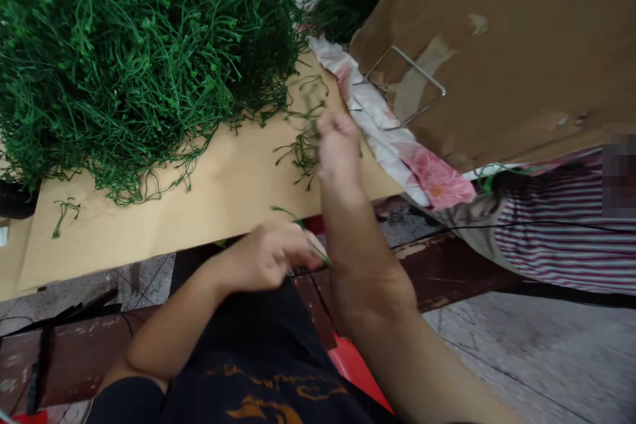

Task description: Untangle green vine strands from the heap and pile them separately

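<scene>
My left hand (278,252) is closed around a thin green plastic stem (288,213), whose ends stick out on both sides of the fingers, just off the front edge of the cardboard sheet (223,189). Farther forward, my right hand (339,139) is curled over the right part of the cardboard, slightly blurred. Beside its fingers lies a small cluster of green plastic stems (304,152), partly smeared; whether the hand grips any of them is hidden. A big tangled heap of green plastic stems (149,59) covers the back left of the cardboard.
At the right stands a brown board (517,46) with a metal wire handle (417,69), over a flowered cloth (432,175). Another person in a striped garment (561,225) sits at the right. A few loose stems (64,213) lie at the left. Below is a red stool (358,368).
</scene>
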`<state>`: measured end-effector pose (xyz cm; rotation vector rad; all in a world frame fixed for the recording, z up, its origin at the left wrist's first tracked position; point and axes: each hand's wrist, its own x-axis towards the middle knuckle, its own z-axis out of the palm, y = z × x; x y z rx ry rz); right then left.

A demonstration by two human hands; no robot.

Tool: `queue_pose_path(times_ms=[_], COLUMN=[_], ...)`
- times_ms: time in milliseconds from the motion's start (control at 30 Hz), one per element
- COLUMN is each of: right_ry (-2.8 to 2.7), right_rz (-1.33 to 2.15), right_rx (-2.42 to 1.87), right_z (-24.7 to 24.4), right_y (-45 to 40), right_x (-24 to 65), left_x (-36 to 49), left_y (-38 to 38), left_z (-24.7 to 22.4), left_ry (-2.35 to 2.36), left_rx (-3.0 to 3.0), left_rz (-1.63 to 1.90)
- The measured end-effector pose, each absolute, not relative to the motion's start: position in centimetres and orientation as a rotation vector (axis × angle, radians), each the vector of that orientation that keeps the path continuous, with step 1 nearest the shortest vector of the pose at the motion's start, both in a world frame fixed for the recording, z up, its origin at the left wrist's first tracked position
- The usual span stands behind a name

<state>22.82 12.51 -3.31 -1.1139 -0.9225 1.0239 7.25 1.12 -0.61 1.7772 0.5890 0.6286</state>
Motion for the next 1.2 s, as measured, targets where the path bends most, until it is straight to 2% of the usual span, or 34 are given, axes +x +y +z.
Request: queue_pose_path(times_ms=[100,233,367,467,567,667,900,1100,1200], right_ry=[-0.799,-0.907,-0.881,-0.929,-0.970,-0.987,-1.017,-1.066,-1.111], right_rz=[0.802,0.838,0.856,0.923,0.995,1.009,1.093,0.890,0.641], right_rx=[-1.140,-1.097,-1.057,-1.060,-1.045,-1.025,-1.014,-1.138,-1.241], right_z=[-2.4,-0.7,-0.2,-0.4,-0.6,-0.5,-0.6,-2.5,-3.8], right_y=[13.0,11.7,10.8,10.3,9.9,9.6,9.2,10.6,12.3], right_x=[25.1,25.7,26.5,27.2,26.9,25.7,24.7,24.7,25.9], left_x=[7.9,9.9,11.7,11.9,12.2,12.7,12.4,11.9,11.7], left_y=[2.1,7.3,10.8,11.0,10.3,9.4,8.2,6.4,4.6], left_z=[-0.5,-1.9,-1.8,-1.3,-1.6,-2.3,-1.9,-1.9,-1.1], left_ry=[0.580,1.182,1.355,1.458,1.289,1.024,1.122,0.994,0.820], left_rx=[1.891,1.810,2.071,2.050,1.896,1.842,1.999,2.114,2.137], left_rz=[0.584,0.734,0.499,0.679,0.916,0.914,0.871,0.794,0.715])
